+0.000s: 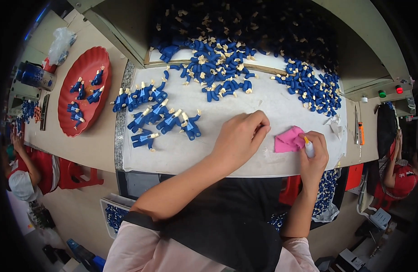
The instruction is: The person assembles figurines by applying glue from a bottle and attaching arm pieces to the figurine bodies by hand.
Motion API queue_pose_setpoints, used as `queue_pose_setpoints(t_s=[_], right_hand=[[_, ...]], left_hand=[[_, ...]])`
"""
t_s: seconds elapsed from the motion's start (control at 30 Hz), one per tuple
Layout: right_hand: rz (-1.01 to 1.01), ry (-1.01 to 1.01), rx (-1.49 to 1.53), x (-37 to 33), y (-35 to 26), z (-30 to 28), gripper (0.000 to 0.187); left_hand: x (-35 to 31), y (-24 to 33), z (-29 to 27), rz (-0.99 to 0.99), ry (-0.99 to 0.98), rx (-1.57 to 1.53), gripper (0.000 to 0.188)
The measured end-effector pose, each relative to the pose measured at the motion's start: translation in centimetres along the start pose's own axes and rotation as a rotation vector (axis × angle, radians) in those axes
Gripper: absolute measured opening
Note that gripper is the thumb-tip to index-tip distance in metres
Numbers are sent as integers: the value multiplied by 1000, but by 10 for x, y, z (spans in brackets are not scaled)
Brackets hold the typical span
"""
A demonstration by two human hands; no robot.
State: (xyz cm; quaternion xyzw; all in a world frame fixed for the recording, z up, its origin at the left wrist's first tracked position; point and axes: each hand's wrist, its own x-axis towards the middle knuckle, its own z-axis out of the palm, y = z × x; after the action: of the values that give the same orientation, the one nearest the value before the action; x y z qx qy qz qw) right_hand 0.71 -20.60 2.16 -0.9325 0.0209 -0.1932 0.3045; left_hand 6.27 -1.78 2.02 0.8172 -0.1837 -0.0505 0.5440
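My right hand [316,154] is closed around a small white glue bottle [309,148] with a yellow tip. The tip touches or overlaps a crumpled pink cloth [288,139] on the white work surface. Left of the cloth, my left hand [241,138] hovers over the surface with fingers curled and thumb against the forefinger; whatever it may pinch is hidden. Several blue-suited toy figure bodies [169,119] lie to its left, some with an arm attached. Beyond my hands spreads a heap of loose blue toy arms with cream hands [218,63], and a second heap of arms [311,86] sits at the right.
A red fluted tray [63,109] with several figures stands at the left. Metal housing walls [122,31] frame the dark back. An orange-handled tool [361,133] lies at right. A white bin [110,199] of parts is below the table. Co-workers [29,172] sit at both sides.
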Motion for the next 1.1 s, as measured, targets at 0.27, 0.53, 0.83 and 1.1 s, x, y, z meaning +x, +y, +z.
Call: queue_pose_setpoints(t_s=[0.27, 0.53, 0.83, 1.1], right_hand=[[197, 130, 531, -12, -31, -1, 19], [220, -123, 764, -3, -36, 37, 18], [432, 2, 930, -13, -30, 22, 21], [232, -389, 911, -8, -34, 45, 15]], left_hand=[[11, -10, 8, 288, 81, 444, 12], [19, 10, -62, 365, 99, 614, 21], [94, 21, -37, 518, 94, 790, 22], [191, -26, -3, 548, 257, 903, 18]])
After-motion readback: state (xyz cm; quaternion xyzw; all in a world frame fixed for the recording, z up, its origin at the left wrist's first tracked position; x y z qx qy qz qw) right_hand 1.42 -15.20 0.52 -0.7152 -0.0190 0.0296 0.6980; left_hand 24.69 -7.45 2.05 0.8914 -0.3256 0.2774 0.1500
